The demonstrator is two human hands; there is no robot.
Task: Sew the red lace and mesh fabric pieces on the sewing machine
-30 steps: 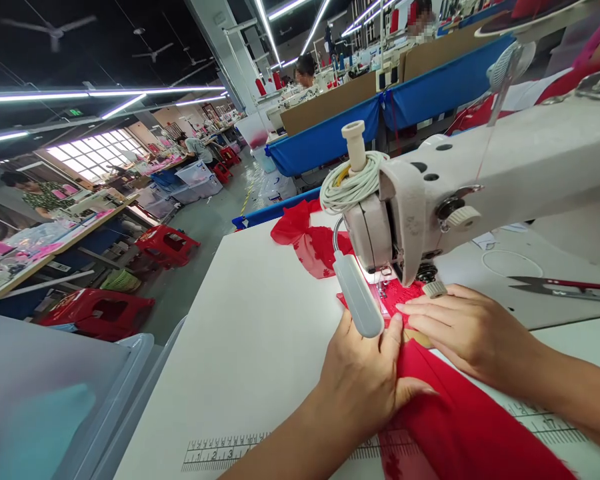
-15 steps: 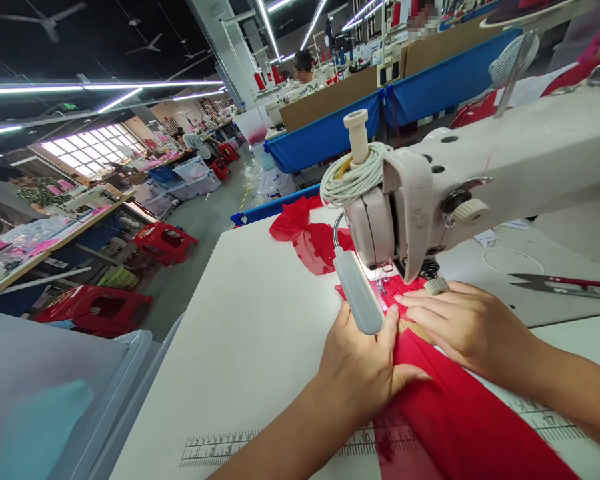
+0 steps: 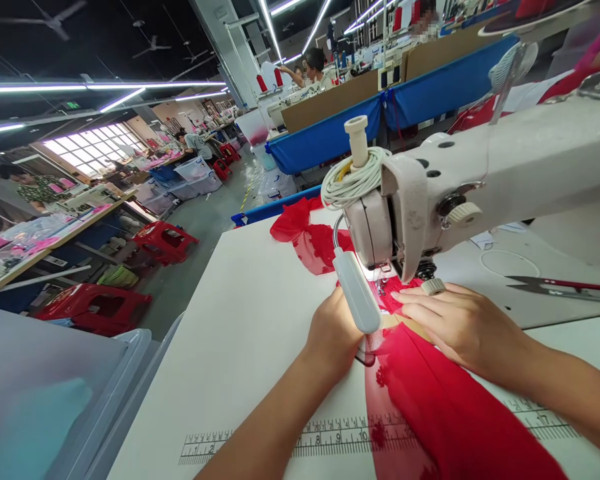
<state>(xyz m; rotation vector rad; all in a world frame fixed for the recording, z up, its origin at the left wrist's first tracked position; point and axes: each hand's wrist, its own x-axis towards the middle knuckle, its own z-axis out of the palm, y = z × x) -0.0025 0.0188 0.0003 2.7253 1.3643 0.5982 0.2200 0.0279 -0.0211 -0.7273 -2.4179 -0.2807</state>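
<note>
A sewing machine [image 3: 410, 207] stands over the table, its needle and presser foot [image 3: 381, 285] down at red lace [image 3: 395, 293]. My right hand [image 3: 455, 320] lies on the lace to the right of the foot, fingers stretched out flat. My left hand [image 3: 335, 330] is to the left of the foot, turned inward; a grey lamp [image 3: 359, 293] hides its fingers. Below it shows a small dark curved edge that I cannot make out. Red fabric [image 3: 460, 387] with a sheer lace border [image 3: 387, 413] runs from the foot toward me across the printed ruler [image 3: 330, 437].
Thread snips [image 3: 560, 287] lie on the machine bed at the right. More red sheer fabric [image 3: 313, 240] is bunched behind the needle. Plastic bins [image 3: 105, 400] stand left of the table [image 3: 220, 320]. Red stools [image 3: 95, 310] and people at other machines are beyond.
My left hand has drawn back a little to the left and turned, its thumb leaving the red fabric and fingers going behind the lamp. The right hand stays nearly in place.
</note>
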